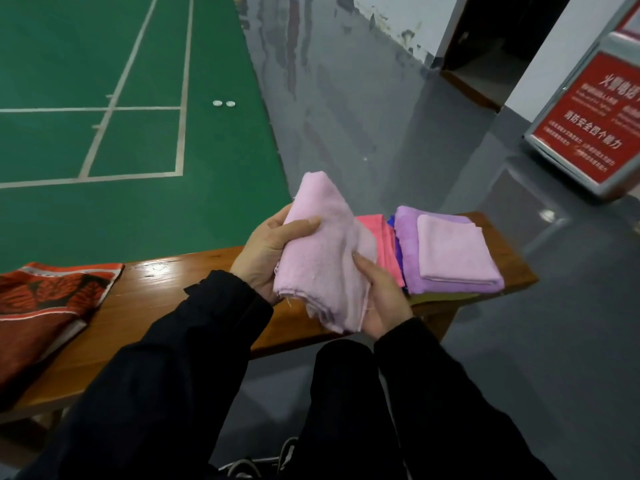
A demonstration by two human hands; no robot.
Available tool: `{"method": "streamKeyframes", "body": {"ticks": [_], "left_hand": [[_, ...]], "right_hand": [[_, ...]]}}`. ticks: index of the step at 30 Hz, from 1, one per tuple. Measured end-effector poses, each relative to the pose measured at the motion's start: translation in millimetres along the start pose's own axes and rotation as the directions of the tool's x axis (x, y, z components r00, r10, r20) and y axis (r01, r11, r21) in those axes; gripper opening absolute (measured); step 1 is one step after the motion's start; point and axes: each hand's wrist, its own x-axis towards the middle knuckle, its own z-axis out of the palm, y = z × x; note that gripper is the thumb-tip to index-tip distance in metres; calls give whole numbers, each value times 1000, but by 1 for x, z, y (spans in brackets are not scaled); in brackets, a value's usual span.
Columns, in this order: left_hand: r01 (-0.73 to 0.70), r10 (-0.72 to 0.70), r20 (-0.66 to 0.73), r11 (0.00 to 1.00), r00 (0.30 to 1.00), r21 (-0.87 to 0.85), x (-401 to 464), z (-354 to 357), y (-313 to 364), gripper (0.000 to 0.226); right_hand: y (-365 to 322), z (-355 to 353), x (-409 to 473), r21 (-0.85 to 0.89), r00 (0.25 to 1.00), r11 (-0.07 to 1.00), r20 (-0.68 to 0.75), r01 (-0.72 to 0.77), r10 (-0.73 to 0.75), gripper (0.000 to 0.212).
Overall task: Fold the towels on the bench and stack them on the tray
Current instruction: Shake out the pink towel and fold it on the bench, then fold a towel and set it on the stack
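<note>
Left hand (266,251) and right hand (377,299) pinch folded pale pink cloth towel (322,251), long axis upright, just left of purple folded-towel stack (446,254); right hand nearer stack.

Two white discs (223,103), perhaps caps, on green court (104,64).

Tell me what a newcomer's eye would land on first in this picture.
First, the pale pink folded towel held up at centre above the glossy wooden bench, gripped by the left hand and the right hand. Next, the stack of folded purple and pink towels at the bench's right end, and the red patterned cloth at its left. Behind lies the green court floor with white lines.
</note>
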Motion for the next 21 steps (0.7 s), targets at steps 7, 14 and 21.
{"method": "streamKeyframes", "body": {"ticks": [7,14,21], "left_hand": [[-4,6,-185,1000,983,14,55,-14,-33,64],[79,199,-182,438,963,895,86,-44,-100,75],[20,287,-165,447,944,894,76,-59,-90,57]], "right_hand": [[-85,-20,29,-637,870,740,-217,218,-443,43],[-57,-42,53,-924,826,-374,273,82,-493,45],[-29,-19,51,-898,832,-392,367,201,-415,29]]}}
